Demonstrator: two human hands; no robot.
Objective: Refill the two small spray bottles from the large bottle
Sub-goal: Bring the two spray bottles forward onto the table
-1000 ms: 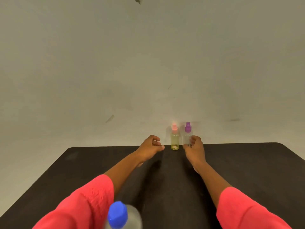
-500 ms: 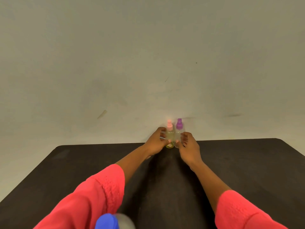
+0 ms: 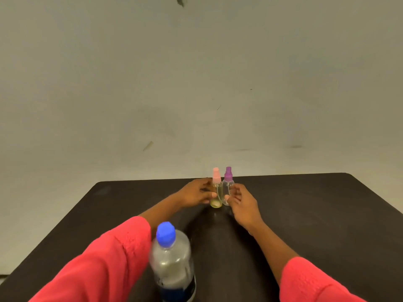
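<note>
Both arms wear coral-red sleeves (image 3: 104,264) of textured knit fabric, ending mid-forearm; forearms and hands (image 3: 196,192) are bare.

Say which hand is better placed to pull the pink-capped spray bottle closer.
Left, likely: the left hand grips the pink-capped bottle, while the right hand holds the purple-capped bottle beside it.

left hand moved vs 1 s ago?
Yes. Against the table far edge, the left hand has shifted right, closing the gap to the pink-capped bottle, which its fingers now curl around.
</note>
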